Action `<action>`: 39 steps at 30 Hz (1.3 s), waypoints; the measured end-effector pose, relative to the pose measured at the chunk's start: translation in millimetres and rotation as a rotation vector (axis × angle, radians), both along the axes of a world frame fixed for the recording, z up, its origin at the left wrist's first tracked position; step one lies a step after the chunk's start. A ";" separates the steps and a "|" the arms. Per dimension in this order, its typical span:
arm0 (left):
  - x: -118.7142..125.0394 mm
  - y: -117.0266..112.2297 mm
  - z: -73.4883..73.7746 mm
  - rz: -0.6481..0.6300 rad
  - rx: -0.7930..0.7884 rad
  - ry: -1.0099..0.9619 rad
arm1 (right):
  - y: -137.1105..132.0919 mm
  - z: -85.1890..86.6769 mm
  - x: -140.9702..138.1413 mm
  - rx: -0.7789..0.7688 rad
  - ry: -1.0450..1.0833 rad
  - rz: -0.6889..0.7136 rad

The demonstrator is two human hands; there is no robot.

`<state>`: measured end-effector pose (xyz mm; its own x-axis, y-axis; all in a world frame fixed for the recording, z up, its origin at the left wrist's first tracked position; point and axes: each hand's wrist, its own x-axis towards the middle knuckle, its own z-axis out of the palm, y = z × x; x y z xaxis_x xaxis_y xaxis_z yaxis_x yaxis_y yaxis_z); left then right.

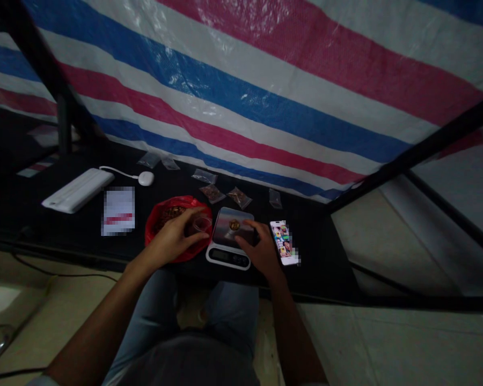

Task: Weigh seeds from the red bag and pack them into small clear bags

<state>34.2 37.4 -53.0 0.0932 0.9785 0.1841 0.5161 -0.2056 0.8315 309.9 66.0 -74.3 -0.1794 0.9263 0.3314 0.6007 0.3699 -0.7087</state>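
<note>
Since the red bag (193, 203) lies just beside the scale (227, 256), a clear cup (201, 225) is grasped above it by the left hand (171, 238), while the right hand (257, 251) is rested, released, on the scale

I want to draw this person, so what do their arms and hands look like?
The left hand and right hand are bare: no gloves, watch or bangle show. The left forearm and right forearm are uncovered. A pale sleeve may show at the bottom edge.
</note>
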 end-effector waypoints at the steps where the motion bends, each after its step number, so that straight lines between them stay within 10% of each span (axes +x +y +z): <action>1: 2.7 0.9 0.2 -0.023 0.007 -0.003 | 6.8 0.9 -5.8 -0.023 0.001 0.035; 22: 23.7 8.1 -7.4 0.006 0.048 -0.061 | 48.4 91.9 -54.2 0.060 -0.408 0.640; 39: 14.5 3.9 -14.2 0.035 0.052 -0.065 | 54.7 120.3 -80.0 0.091 -0.517 0.837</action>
<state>48.7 41.4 -67.2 0.0453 0.9699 0.2391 0.4691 -0.2320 0.8522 229.9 120.7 46.0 -0.9077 0.4095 0.0913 0.3483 0.8569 -0.3800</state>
